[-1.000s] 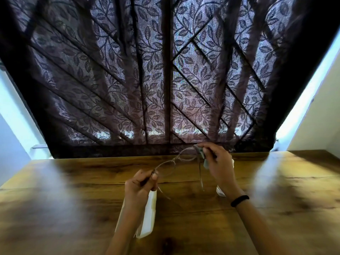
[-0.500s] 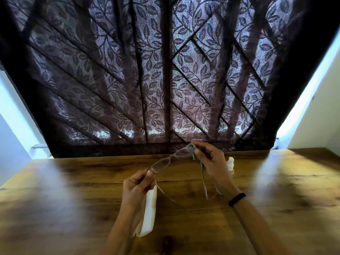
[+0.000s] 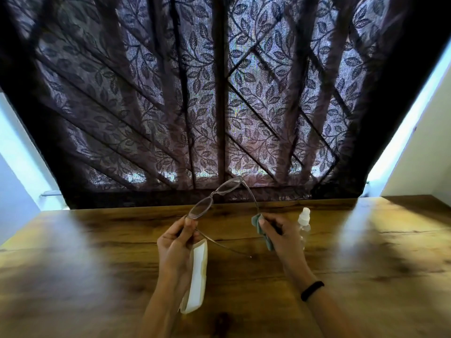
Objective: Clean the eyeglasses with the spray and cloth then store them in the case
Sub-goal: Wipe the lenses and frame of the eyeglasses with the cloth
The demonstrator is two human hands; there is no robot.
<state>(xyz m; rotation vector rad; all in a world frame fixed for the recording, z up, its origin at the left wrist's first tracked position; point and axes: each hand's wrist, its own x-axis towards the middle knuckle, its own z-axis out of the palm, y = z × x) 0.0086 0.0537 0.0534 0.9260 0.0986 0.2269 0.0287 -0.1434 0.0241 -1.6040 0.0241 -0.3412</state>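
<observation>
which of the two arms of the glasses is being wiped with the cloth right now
The thin metal temple arm on the person's right; the right hand pinches it in the teal cloth. The other arm trails bare below the left hand.

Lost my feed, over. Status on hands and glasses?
Left hand grips eyeglasses by near lens corner. Right hand pinches cloth round far temple. Case on table, nothing in the way.
</observation>
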